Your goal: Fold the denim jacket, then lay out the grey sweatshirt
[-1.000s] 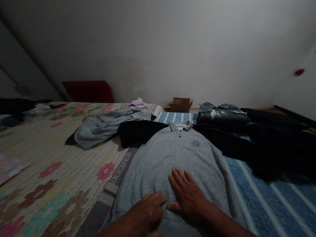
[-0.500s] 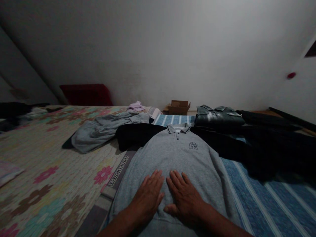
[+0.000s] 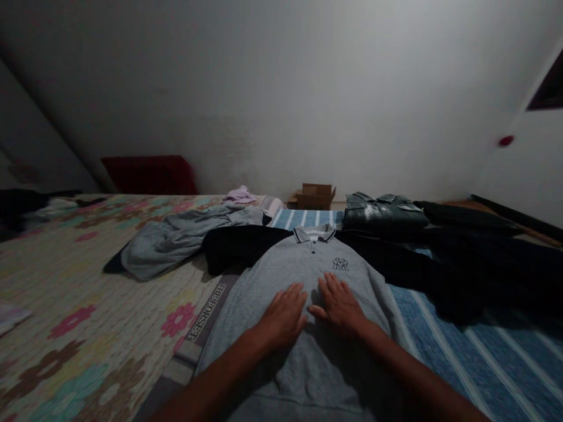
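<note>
As the grey polo shirt [image 3: 312, 354] lies front-up on the blue striped sheet [image 3: 457, 366], the left hand [image 3: 285, 313] and right hand [image 3: 342, 306] extend flat and apart over its chest, gripping nothing. Smoothing appears the present step, the next move calling for even palm pressure; from here, the hem is cut off and one black sleeve [image 3: 391, 262] merges into dark garments [image 3: 497, 269].

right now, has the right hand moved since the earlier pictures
Yes: the right hand has moved forward up the shirt, toward the collar. Its fingertips are now near the logo; earlier they were well below it.
</note>
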The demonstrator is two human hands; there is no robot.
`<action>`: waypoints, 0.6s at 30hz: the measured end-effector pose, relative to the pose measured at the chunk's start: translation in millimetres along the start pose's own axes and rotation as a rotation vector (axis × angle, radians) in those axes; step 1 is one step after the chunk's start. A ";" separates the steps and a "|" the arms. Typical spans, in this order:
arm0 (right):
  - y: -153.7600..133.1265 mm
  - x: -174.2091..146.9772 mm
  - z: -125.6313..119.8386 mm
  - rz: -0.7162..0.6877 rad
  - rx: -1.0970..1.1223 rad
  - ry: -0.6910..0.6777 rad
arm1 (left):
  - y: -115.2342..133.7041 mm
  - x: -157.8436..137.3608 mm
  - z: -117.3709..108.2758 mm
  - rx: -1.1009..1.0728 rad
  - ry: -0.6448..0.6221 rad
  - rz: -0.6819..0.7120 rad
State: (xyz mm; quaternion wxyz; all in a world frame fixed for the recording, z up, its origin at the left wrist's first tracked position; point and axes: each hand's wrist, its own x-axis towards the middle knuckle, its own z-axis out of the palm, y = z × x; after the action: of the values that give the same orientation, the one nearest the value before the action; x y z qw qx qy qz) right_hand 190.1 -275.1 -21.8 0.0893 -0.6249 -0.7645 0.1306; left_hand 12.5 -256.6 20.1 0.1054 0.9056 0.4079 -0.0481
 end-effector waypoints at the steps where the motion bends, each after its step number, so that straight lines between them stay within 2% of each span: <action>1: 5.9 4.7 -0.1 0.032 -0.019 -0.001 | 1.5 13.8 -0.5 0.006 0.001 -0.007; 5: 24.3 14.9 4.8 0.102 -0.047 -0.010 | -0.7 65.5 7.2 0.048 0.047 -0.043; 8: 33.5 16.5 10.3 0.097 -0.040 -0.016 | -8.2 89.1 19.3 0.047 0.091 -0.069; 13: 42.9 15.0 19.7 0.099 -0.049 -0.008 | -22.8 98.3 41.4 0.013 0.061 -0.097; 18: 43.2 12.9 23.8 0.100 -0.051 -0.013 | -27.0 95.9 47.3 0.010 0.035 -0.101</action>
State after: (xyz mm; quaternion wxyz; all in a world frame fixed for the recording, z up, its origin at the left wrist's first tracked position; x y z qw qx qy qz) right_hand 220.6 -256.6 -58.3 0.0619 -0.6635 -0.7360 0.1196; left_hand 55.8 -180.2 -46.6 0.0914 0.8852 0.4545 -0.0395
